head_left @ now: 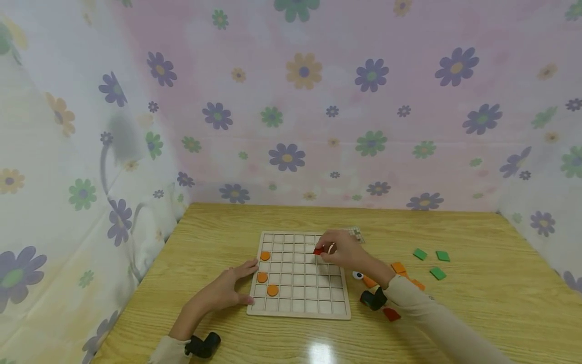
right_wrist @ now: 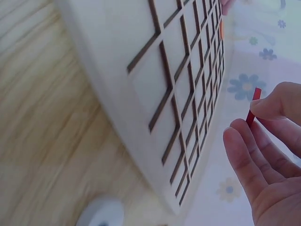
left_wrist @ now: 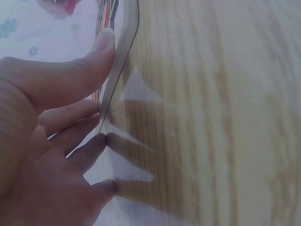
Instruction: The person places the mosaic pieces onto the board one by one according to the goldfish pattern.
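Note:
A wooden grid board [head_left: 293, 306] lies on the table, with three round orange pieces [head_left: 273, 290] in cells on its left side. My left hand [head_left: 223, 290] rests against the board's left edge, thumb and fingers spread; the left wrist view shows the thumb [left_wrist: 80, 75] on the rim. Above the board's far right part, my right hand [head_left: 343, 250] pinches a thin red tile [right_wrist: 254, 106] between thumb and fingers. The tile is held clear of the grid in the right wrist view.
Right of the board lie three green tiles [head_left: 438, 273], several orange pieces [head_left: 398, 268], a red piece [head_left: 391, 314] and a white round piece with a dark centre [head_left: 357, 275]. A small patterned card [head_left: 356, 233] lies behind the right hand. Flowered cloth [head_left: 291, 126] encloses the table.

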A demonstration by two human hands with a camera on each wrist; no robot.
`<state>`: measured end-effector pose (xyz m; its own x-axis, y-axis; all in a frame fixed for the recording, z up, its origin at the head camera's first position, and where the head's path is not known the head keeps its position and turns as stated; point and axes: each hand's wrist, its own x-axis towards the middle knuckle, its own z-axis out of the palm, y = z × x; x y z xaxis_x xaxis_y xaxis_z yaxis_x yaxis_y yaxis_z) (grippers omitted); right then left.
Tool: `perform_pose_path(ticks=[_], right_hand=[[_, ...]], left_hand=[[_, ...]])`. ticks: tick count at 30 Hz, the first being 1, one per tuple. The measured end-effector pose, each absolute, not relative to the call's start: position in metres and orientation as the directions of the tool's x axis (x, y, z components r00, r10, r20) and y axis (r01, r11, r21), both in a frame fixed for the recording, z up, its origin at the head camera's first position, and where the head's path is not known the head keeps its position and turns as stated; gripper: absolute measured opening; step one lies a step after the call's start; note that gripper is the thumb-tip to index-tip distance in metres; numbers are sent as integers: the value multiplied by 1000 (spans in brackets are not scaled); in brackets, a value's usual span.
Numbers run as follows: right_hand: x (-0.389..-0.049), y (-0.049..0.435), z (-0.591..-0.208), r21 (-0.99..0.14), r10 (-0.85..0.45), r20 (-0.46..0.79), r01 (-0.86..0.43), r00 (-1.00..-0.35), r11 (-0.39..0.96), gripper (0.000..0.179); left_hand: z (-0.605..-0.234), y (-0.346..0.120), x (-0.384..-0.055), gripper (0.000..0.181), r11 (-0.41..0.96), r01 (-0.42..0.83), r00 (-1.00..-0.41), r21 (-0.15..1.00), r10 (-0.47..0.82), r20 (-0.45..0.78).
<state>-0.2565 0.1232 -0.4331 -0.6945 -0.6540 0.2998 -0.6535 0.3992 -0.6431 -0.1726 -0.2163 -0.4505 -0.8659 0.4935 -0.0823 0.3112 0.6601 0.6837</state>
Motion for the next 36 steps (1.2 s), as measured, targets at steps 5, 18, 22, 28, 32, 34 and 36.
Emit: perform_pose_path(ticks=[5,18,22,28,32,34,36], right_hand=[[-258,109,-440,-663,-665,282,-641,-692,387,12],[-263,75,-449,-677,-683,215,-611,-698,411,12],[-263,65,-451,-677,-685,195,-602,-702,424,13],[-265,53,-452,-688,-696,183,-596,-695,414,13],[-266,47,-452,-670,-694,178,-603,-698,434,12],[-265,45,-451,-660,-694,185,-611,-696,437,12],[-265,42,-451,-643,-700,208,-634,-684,429,11]], left_hand=[[-450,-216,-172,79,655,311,-864,688,497,-82],[-450,-214,-173,79,651,309,-863,693,498,-84],[-451,-215,-173,79,658,310,-863,687,497,-87],[-451,-215,-173,78,654,309,-865,690,495,-82],[-452,-215,-173,78,652,305,-865,694,494,-84],[-452,-215,-173,78,656,305,-868,691,490,-83],[-453,-216,-173,78,663,300,-871,686,483,-85]])
